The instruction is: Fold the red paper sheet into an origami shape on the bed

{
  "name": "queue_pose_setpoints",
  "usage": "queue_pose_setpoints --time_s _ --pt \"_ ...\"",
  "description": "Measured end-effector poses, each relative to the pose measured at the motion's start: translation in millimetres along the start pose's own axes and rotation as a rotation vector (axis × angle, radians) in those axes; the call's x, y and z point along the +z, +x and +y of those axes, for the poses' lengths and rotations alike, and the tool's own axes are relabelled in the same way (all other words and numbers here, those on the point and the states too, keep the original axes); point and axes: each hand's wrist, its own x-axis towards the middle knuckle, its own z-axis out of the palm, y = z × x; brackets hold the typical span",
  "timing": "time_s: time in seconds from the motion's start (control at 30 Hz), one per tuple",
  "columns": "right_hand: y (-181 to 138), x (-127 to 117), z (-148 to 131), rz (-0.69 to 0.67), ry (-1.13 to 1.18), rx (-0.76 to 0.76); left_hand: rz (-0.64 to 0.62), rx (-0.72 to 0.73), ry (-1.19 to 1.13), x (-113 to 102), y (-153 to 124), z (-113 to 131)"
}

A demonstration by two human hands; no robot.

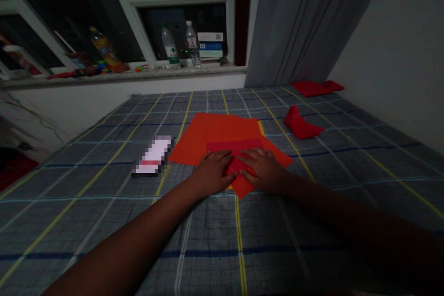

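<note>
A red sheet of paper (239,146) lies flat over larger orange sheets of paper (218,127) in the middle of the plaid cloth. My left hand (213,172) rests on the red sheet's left part, fingers stretched out. On its right part lies my right hand (262,169), fingers also spread and pointing inward. Both hands press from above and hold nothing between the fingers. The thumbs point toward each other with a small gap. Palms cover much of the red sheet's near side. An orange corner (242,188) sticks out toward me below the hands.
To the left lies a phone (152,156) with a blurred screen. A folded red paper shape (300,125) stands at the right, and more red paper (312,88) lies near the curtain (298,23). Bottles (169,47) and stacked boxes (210,46) line the windowsill (215,70).
</note>
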Motion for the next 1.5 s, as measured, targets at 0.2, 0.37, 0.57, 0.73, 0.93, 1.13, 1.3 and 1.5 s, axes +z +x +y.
queue_pose_setpoints --time_s 0.2,0.37,0.57,0.73,0.93,1.13,1.3,1.5 --pt "0.1 1.6 0.1 0.008 0.014 0.020 0.006 -0.024 -0.020 -0.7 0.4 1.6" --pt "1.7 3.7 0.7 0.004 0.011 0.048 0.032 -0.008 -0.033 1.9 1.8 -1.5" --pt "2.2 2.5 1.1 -0.014 0.022 0.057 0.054 -0.036 -0.028 4.4 4.0 -2.2" --pt "0.5 1.8 3.4 -0.028 0.038 0.034 0.072 -0.041 -0.016 5.8 4.3 -0.9" --pt "-0.3 -0.6 -0.1 -0.017 0.025 0.030 0.075 -0.024 -0.014 5.5 3.1 0.0" --pt "-5.0 -4.2 -5.3 0.007 -0.016 -0.014 0.080 0.010 -0.004 1.9 0.1 1.7" --pt "-4.5 1.5 -1.0 0.067 -0.023 -0.069 0.060 0.016 0.010 2.7 -0.6 0.5" --pt "-0.7 10.0 4.7 0.062 0.061 -0.177 0.015 0.000 0.034 4.3 -0.1 -0.6"
